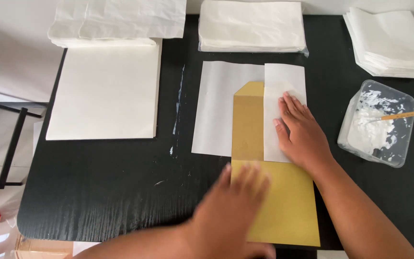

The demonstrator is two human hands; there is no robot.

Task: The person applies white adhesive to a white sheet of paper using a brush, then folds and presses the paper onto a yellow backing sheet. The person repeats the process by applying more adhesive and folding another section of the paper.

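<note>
Nearest, the left hand is blurred, lying flat and open on the lower left part of a brown envelope on the black table, its grip holding nothing. Just beyond, the right hand presses flat, fingers spread, on a white flap folded over the envelope's upper strip; its grip is open too. A white sheet lies under the envelope. To the right stands a clear tub of white paste with a brush in it. Left lies a white pad. Along the far edge sit paper stacks.
</note>
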